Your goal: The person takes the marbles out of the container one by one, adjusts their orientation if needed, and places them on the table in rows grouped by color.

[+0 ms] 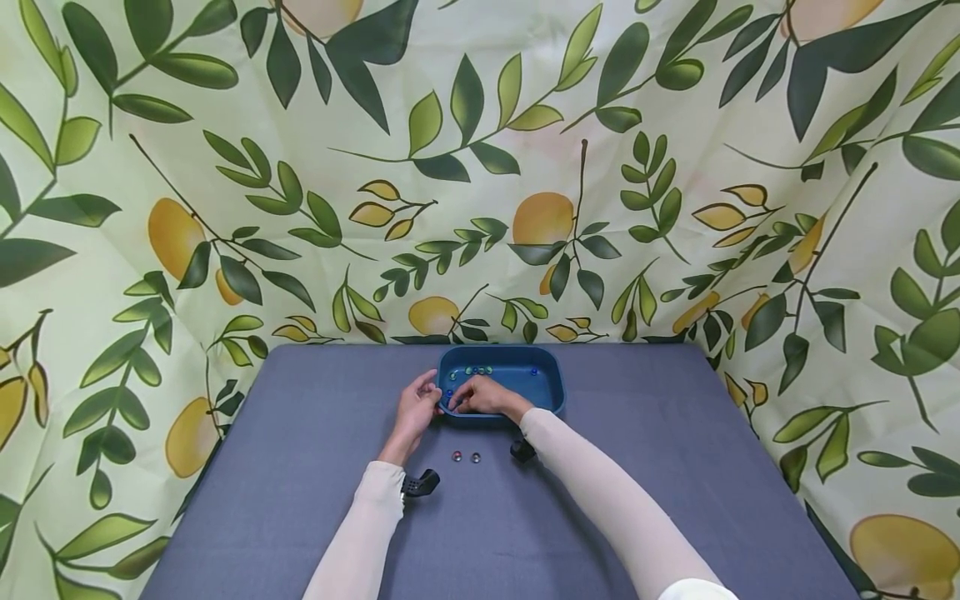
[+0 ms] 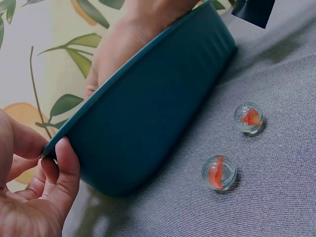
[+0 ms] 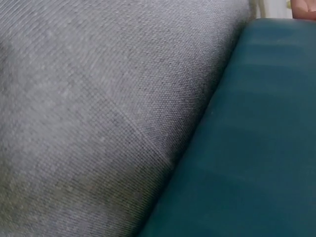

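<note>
A dark blue rectangular tub (image 1: pixel 517 388) stands near the table's far edge. My left hand (image 1: pixel 414 408) is at its near left corner; in the left wrist view its thumb and fingers pinch the rim. My right hand (image 1: pixel 486 395) reaches over the near wall into the tub's left part, fingers pointing down, with the fingertips hidden behind the wall in the left wrist view. I cannot tell whether they hold a marble. A blue marble (image 1: pixel 449 392) lies beside them. Several green and blue marbles (image 1: pixel 481 370) sit along the back, and one blue marble (image 1: pixel 534 372) further right.
Two clear marbles with orange-red swirls, one (image 2: pixel 248 117) and another (image 2: pixel 219 173), lie on the grey cloth (image 3: pixel 113 108) in front of the tub. Black wrist-worn devices (image 1: pixel 422 483) stick out below both wrists. A leaf-and-fruit patterned curtain (image 1: pixel 480 250) rises behind the table.
</note>
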The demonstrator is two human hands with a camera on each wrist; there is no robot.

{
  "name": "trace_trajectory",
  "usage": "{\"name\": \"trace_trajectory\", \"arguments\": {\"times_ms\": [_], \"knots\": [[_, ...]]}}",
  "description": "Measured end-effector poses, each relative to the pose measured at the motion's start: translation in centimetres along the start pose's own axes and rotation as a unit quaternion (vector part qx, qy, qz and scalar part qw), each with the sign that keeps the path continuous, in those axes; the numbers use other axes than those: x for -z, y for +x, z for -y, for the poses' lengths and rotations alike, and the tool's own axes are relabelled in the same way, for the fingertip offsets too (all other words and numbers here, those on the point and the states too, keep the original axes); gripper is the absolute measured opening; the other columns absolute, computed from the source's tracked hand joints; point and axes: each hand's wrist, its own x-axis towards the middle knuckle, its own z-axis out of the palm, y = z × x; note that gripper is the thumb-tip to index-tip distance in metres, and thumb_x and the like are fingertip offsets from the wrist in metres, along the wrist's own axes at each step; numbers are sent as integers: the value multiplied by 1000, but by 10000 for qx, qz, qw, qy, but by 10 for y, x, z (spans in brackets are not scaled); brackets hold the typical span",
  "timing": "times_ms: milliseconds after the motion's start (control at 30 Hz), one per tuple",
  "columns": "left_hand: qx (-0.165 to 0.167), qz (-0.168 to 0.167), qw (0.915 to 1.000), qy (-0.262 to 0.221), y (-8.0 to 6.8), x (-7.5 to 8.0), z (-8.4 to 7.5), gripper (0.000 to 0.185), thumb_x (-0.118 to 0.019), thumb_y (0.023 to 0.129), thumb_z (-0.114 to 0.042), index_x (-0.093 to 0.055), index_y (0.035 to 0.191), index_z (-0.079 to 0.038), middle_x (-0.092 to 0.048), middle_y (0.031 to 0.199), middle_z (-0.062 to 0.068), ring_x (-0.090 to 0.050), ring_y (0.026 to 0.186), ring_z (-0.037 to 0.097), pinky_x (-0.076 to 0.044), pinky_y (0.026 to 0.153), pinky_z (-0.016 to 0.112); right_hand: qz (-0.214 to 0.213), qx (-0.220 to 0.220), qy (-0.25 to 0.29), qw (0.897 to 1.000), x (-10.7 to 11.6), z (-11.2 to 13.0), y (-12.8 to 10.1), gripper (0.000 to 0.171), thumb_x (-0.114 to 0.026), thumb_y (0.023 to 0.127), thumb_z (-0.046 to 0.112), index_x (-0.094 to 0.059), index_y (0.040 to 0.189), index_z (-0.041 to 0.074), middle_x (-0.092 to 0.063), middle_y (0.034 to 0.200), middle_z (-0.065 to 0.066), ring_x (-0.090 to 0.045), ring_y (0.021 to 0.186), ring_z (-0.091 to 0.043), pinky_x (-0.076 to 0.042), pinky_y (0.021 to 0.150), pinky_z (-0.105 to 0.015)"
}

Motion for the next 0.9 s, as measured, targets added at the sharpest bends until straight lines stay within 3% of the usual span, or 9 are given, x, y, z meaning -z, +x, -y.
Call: {"name": "trace_trajectory", "arguments": {"times_ms": [333, 567, 900], "knots": [[-21, 16, 10000, -31, -1, 0, 0, 45, -51, 97, -2, -48, 142, -3, -46, 95, 4, -50, 74, 15, -52, 62, 26, 73, -12, -279, 9996, 0, 1, -2, 17, -70, 89, 9, -78, 103, 12, -68, 76, 3, -50, 65, -6, -39, 60, -18], [-23, -9, 10000, 28, -1, 0, 0, 45, -51, 98, -3, -49, 142, -4, -46, 96, 4, -50, 73, 14, -54, 66, 32, 75, 25, -255, 9996, -2, 1, 0, 18, -69, 89, 8, -78, 104, 12, -65, 74, 3, -48, 64, -7, -37, 59, -18], [-10, 60, 10000, -49, -1, 0, 0, 45, -51, 97, -2, -48, 143, -3, -46, 95, 4, -50, 73, 15, -54, 67, 33, -174, 209, -208, 9994, 0, 1, -2, 14, -73, 87, 12, -77, 99, 10, -65, 71, 4, -50, 62, -4, -40, 59, -17]]}}
